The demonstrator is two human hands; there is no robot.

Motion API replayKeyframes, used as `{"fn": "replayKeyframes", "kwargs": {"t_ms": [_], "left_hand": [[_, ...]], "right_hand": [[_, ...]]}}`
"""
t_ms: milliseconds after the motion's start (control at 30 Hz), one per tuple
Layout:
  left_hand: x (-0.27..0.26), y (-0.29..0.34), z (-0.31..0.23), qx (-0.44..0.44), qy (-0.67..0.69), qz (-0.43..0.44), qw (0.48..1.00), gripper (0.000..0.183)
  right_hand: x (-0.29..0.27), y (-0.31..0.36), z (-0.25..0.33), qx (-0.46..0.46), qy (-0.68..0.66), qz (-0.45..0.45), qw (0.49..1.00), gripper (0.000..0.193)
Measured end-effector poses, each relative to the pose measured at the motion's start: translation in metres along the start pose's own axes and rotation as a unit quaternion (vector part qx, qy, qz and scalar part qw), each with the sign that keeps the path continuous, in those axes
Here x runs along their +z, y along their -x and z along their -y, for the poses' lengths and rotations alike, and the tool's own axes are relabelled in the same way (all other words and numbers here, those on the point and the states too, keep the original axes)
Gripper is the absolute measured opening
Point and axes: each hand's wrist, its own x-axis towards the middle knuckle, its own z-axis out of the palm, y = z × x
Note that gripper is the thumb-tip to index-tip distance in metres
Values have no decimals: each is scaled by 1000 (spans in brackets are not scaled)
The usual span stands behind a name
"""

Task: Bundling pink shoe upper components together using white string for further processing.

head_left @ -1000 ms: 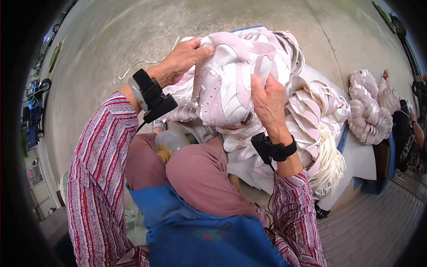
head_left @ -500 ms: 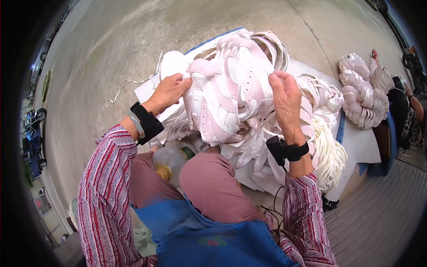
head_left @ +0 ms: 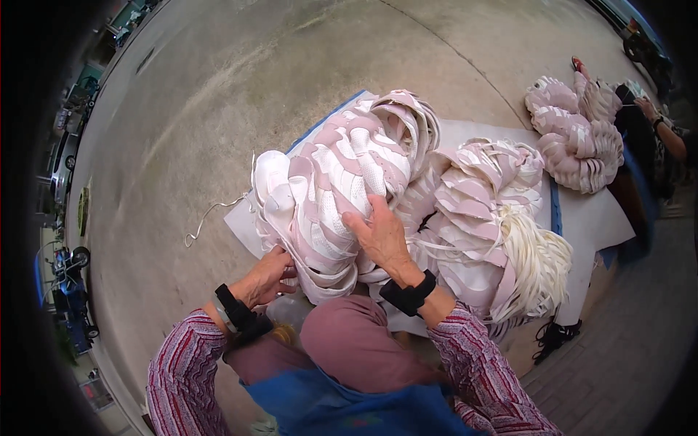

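Observation:
A long stack of white and pale pink shoe uppers [head_left: 331, 185] lies in front of me, the pieces nested one against another. At its near left end my left hand [head_left: 267, 279] has its fingers curled at the lower edge of an end upper [head_left: 275, 190]; the fingertips are partly hidden. My right hand [head_left: 385, 236] rests against the stack's right side, thumb and forefinger apart, its other fingers bent and partly out of sight. Nothing separate shows in the right hand.
Another heap of uppers [head_left: 472, 211] lies to the right, beside a bundle of cream laces [head_left: 534, 254]. More stacked uppers [head_left: 578, 138] stand farther right near another person's arm [head_left: 665, 131]. A loose white cord [head_left: 207, 218] trails on the concrete. A clear plastic bottle [head_left: 289, 310] is by my knee.
The upper held up between both hands is now down against the stack. Both hands have come lower, the right one moving left onto the stack. The view has shifted.

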Motion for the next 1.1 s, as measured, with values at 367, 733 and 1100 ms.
{"fn": "replayKeyframes", "kwargs": {"t_ms": [367,733,1100], "left_hand": [[-17,1,6,57,20,78,995,86],[-21,-28,8,37,100,78,991,92],[-45,-42,8,18,137,82,987,43]], "right_hand": [[-41,-67,-23,12,40,-16,999,45],[-38,-156,-94,27,137,49,989,61],[-27,-157,-85,81,10,24,996,56]]}}
